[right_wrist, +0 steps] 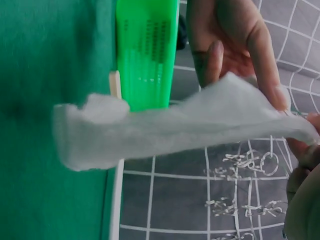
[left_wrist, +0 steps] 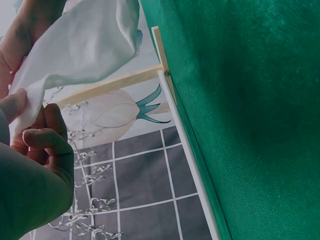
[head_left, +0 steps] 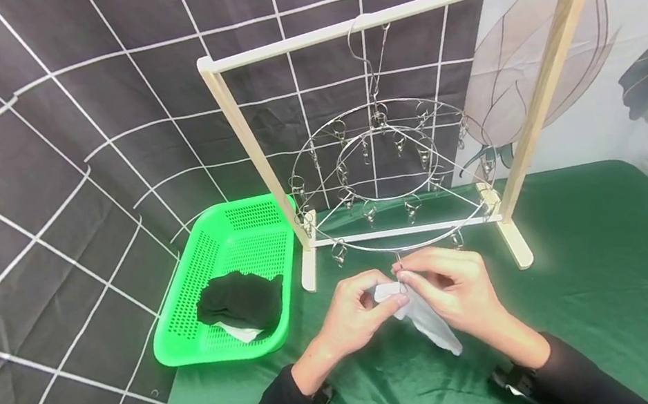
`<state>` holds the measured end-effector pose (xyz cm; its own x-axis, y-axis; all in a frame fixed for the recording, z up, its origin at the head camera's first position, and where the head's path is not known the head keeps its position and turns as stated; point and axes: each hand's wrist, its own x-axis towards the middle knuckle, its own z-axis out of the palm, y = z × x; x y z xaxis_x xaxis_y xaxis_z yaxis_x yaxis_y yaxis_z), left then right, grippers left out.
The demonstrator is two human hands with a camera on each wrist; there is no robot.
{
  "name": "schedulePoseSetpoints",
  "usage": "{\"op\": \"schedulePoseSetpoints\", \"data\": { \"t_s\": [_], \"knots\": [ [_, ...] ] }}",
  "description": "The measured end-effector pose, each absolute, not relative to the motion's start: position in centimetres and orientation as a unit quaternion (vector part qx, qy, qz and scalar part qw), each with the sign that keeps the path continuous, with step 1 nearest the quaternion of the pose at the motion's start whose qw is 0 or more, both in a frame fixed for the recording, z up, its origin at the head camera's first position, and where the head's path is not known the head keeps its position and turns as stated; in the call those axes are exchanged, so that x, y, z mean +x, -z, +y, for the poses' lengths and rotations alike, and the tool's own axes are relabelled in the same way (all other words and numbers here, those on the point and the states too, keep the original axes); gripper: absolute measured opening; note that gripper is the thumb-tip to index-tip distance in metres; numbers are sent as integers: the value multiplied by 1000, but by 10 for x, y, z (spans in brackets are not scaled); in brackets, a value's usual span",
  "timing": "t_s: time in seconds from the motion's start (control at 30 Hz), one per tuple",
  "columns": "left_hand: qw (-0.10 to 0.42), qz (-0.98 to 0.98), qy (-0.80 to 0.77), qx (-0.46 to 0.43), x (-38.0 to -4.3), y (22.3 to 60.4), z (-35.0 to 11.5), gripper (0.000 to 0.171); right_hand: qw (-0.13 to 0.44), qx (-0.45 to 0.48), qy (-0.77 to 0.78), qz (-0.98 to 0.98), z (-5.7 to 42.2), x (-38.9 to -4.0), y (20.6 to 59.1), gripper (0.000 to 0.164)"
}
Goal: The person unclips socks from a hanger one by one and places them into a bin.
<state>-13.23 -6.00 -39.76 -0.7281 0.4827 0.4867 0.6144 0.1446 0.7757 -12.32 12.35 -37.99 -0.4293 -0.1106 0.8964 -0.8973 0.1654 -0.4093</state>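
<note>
A white sock (head_left: 434, 329) hangs slanting between the two hands, below the front edge of a round metal clip hanger (head_left: 362, 249). My left hand (head_left: 353, 313) pinches the sock's upper end between thumb and fingers. At that same end, my right hand (head_left: 458, 283) pinches a small metal clip (head_left: 398, 258) on the hanger's front rim; the fingers partly hide it. In the right wrist view the sock (right_wrist: 150, 132) stretches away from the fingertips, its far end loose. The left wrist view shows the sock (left_wrist: 90, 45) above the left hand's curled fingers.
The hanger hangs by its hook from a wooden rack (head_left: 408, 10), with several clips around its rings. To the left stands a green basket (head_left: 172, 343) holding a black cloth item (head_left: 241, 301) and something white beneath it. Green cloth (head_left: 615, 298) covers the table.
</note>
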Motion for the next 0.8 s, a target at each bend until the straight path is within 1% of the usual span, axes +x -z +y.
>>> {"op": "schedulePoseSetpoints", "data": {
  "t_s": [0.33,0.5,0.57,0.67,0.73,0.8],
  "knots": [
    [52,-759,532,-372,-127,399,-58,10,382,371,-565,-631,119,-120,381,26],
    [32,-761,524,-381,-124,404,-63,9,393,377,-572,-613,121,-122,382,24],
    [8,-763,536,-362,-125,405,-69,9,397,376,-568,-615,122,-122,381,23],
    [-24,-764,569,-303,-128,405,-84,9,403,374,-558,-622,122,-121,380,23],
    [-30,-761,591,-266,-132,404,-98,9,407,372,-553,-625,123,-121,380,23],
    [-16,-762,602,-240,-135,402,-114,9,411,373,-551,-623,124,-120,379,22]
  ]
}}
